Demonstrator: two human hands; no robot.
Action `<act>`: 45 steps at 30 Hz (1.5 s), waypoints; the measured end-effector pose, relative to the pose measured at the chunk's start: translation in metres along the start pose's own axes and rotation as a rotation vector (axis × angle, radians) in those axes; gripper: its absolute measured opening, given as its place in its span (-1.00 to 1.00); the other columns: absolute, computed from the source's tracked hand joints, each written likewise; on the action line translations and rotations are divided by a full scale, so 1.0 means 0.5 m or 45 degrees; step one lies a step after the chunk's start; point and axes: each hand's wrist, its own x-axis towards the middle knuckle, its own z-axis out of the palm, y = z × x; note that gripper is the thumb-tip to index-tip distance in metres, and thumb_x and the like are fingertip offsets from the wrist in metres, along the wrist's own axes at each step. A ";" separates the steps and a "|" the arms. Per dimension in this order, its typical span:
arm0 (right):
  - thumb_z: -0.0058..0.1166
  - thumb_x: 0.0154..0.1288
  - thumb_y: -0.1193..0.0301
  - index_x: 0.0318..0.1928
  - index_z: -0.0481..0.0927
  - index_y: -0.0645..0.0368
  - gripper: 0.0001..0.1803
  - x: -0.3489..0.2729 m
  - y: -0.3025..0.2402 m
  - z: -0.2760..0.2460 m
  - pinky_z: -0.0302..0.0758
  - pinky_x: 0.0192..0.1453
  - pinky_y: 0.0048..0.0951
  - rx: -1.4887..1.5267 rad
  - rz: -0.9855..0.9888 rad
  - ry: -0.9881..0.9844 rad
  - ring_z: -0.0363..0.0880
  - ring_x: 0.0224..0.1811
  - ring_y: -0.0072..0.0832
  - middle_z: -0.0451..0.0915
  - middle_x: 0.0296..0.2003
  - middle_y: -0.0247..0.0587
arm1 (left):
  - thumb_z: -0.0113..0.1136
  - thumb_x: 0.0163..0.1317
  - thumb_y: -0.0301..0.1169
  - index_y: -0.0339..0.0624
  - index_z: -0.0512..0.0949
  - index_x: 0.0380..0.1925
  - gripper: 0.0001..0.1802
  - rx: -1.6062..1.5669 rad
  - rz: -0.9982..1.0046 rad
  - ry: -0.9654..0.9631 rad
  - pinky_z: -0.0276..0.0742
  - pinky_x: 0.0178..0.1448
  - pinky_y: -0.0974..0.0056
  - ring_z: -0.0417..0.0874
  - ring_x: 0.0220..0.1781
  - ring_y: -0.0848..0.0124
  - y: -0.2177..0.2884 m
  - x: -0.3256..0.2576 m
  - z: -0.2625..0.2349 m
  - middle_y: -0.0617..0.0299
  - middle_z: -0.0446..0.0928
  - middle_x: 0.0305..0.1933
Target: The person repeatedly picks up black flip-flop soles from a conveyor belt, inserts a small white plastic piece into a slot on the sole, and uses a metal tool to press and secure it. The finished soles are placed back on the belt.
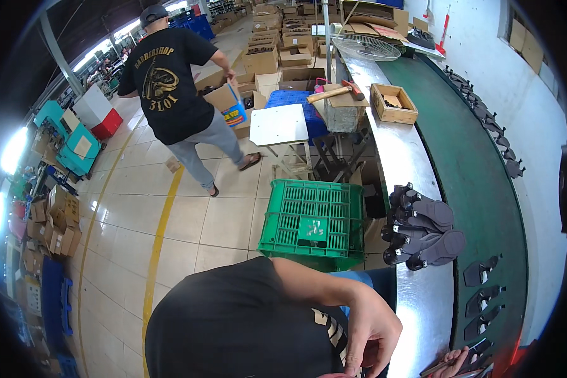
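From the lower edge my left arm, bent at the elbow, crosses in front of my dark shirt. My left hand point(372, 327) hangs with its fingers curled down and thumb and fingers drawn together; what they hold, if anything, is hidden. By the thumb tip a pinkish sliver shows at the frame's edge, perhaps part of my right hand, too little to read. A metal-topped bench point(416, 315) lies just right of my left hand. Dark grey strapped sandals point(425, 230) stand clustered on it. Another hand point(450, 364), apparently a co-worker's, holds a thin tool at the lower right.
A green conveyor belt point(485, 220) carries sandal parts point(482, 299). Beyond my arm stands a green crate point(312, 217). Farther off are a white stool point(280, 125), a hammer point(337, 94) and a wooden box point(394, 104). A person point(176, 88) walks among cardboard boxes on the left.
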 end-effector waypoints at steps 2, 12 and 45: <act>0.00 0.43 0.26 -0.24 0.48 0.08 -0.83 -0.003 0.001 -0.005 0.35 -0.46 -0.66 0.006 -0.002 0.002 0.31 -0.55 -0.69 0.38 -0.55 -0.48 | 0.33 0.20 -0.35 -0.39 0.61 -0.12 -0.66 0.043 0.019 0.010 0.57 -0.26 0.32 0.67 -0.29 0.38 -0.002 0.001 0.000 0.03 0.67 -0.26; -0.01 0.43 0.26 -0.23 0.47 0.08 -0.83 0.001 0.000 -0.007 0.32 -0.49 -0.67 0.013 -0.017 0.013 0.29 -0.58 -0.70 0.36 -0.56 -0.48 | 0.35 0.18 -0.33 -0.35 0.63 -0.13 -0.66 0.124 -0.003 0.037 0.54 -0.33 0.33 0.66 -0.36 0.39 -0.003 0.000 -0.010 0.07 0.67 -0.30; -0.05 0.45 0.26 -0.21 0.47 0.08 -0.83 0.013 0.005 0.018 0.22 -0.58 -0.69 -0.002 -0.048 0.046 0.21 -0.67 -0.73 0.29 -0.62 -0.51 | 0.32 0.22 -0.35 -0.36 0.62 -0.12 -0.68 -0.061 -0.128 0.073 0.56 -0.30 0.38 0.66 -0.34 0.46 0.000 -0.014 -0.003 0.10 0.68 -0.28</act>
